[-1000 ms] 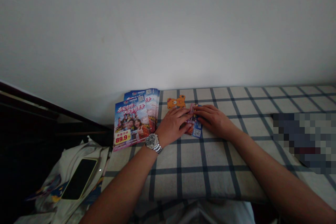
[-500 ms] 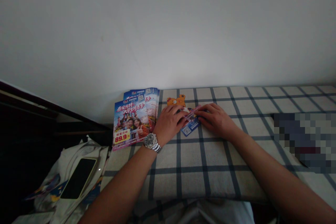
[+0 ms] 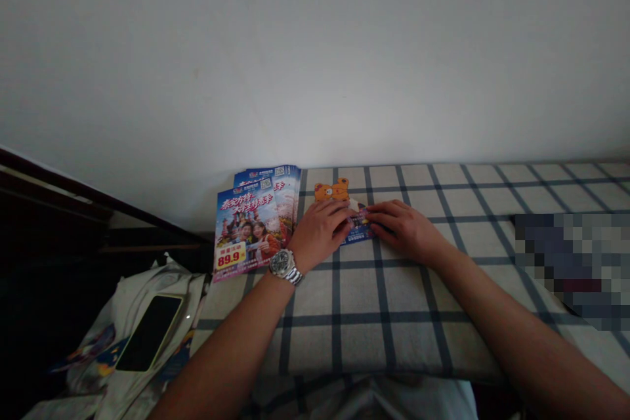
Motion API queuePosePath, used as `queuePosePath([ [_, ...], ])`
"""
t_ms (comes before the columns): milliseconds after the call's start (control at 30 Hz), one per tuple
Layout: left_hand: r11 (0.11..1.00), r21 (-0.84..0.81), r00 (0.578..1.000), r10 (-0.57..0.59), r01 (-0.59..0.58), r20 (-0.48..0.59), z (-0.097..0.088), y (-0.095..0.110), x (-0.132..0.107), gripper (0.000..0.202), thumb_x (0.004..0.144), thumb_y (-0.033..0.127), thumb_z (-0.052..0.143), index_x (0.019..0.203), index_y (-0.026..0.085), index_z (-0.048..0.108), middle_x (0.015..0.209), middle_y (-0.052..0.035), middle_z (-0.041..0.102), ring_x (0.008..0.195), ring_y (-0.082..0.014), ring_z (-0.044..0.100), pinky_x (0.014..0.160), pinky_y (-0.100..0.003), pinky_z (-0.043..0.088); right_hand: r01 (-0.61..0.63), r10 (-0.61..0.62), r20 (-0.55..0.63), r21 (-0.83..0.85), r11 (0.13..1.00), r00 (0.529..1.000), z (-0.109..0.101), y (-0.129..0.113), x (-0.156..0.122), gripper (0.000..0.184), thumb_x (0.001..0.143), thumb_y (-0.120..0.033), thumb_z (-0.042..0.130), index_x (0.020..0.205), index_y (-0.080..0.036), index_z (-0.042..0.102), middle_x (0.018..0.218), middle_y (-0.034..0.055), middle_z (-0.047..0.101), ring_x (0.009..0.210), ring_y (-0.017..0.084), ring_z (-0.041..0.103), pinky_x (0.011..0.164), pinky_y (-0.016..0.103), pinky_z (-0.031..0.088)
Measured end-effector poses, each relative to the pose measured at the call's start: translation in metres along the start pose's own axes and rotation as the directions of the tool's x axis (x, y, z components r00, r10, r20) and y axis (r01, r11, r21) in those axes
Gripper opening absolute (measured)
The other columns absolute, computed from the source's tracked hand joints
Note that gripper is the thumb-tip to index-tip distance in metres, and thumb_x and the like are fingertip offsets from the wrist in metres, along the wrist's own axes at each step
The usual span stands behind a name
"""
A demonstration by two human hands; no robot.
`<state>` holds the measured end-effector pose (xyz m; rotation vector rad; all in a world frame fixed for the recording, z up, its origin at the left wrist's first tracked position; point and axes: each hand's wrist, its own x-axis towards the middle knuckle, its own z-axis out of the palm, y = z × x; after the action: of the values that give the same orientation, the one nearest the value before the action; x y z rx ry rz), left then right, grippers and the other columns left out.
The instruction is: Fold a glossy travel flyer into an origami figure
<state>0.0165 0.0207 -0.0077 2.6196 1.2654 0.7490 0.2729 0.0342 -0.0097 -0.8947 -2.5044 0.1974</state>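
A small folded flyer (image 3: 361,234), blue and pink, lies on the checked cloth between my hands. My left hand (image 3: 322,230), with a metal watch (image 3: 284,265) on its wrist, has its fingers bent over the flyer's left part and hides it. From the other side, my right hand (image 3: 401,228) pinches the right part with thumb and fingers. Just beyond my left hand is an orange cartoon bear figure (image 3: 331,189), partly covered by that hand. A stack of flyers (image 3: 249,230) rests to the left of my left hand.
The checked cloth (image 3: 408,341) covers the surface up to the white wall (image 3: 344,59). At lower left, a phone (image 3: 150,333) lies on a crumpled white bag (image 3: 132,289). A blurred-out dark item (image 3: 575,262) is at the right.
The folded flyer has turned between my hands, so its lower edge now runs nearly level instead of slanting. My right hand has shifted slightly; the stack remains in place.
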Motion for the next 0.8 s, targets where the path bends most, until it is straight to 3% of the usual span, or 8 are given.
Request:
queuePosePath([
  [200,0.999,0.003,0.999,0.041,-0.042,0.033,-0.0001,-0.0059,0.0003,0.029,0.1,0.025,0.064,0.129,0.03,0.07,0.143,-0.0032,0.065,0.136,-0.023,0.057,0.12,-0.051,0.041,-0.02,0.02,-0.001,-0.022,1.0,1.0,-0.0016,-0.0041,0.0005,0.026,0.103,-0.028,0.058,0.122,-0.021,0.073,0.122,0.0124,0.071,0.11,0.029,0.067,0.098,0.049,0.059],
  [600,0.999,0.026,0.998,0.04,-0.042,0.054,0.0026,-0.0077,0.0001,0.03,0.103,0.026,0.06,0.131,0.03,0.07,0.141,-0.0013,0.068,0.136,-0.021,0.058,0.119,-0.049,0.039,0.058,-0.058,-0.005,0.047,0.997,0.998,0.0046,0.0015,-0.0001,0.032,0.102,-0.028,0.059,0.133,-0.025,0.069,0.134,0.0095,0.071,0.126,0.028,0.066,0.11,0.05,0.055],
  [800,0.998,0.043,0.996,0.052,-0.055,0.068,0.002,-0.0082,0.001,0.032,0.104,0.025,0.057,0.134,0.027,0.068,0.142,-0.0027,0.067,0.136,-0.0228,0.057,0.119,-0.05,0.04,0.028,-0.028,-0.004,0.022,0.999,1.0,0.0064,0.0021,-0.0005,0.03,0.102,-0.029,0.061,0.13,-0.024,0.07,0.135,0.0092,0.071,0.125,0.028,0.067,0.109,0.05,0.055],
])
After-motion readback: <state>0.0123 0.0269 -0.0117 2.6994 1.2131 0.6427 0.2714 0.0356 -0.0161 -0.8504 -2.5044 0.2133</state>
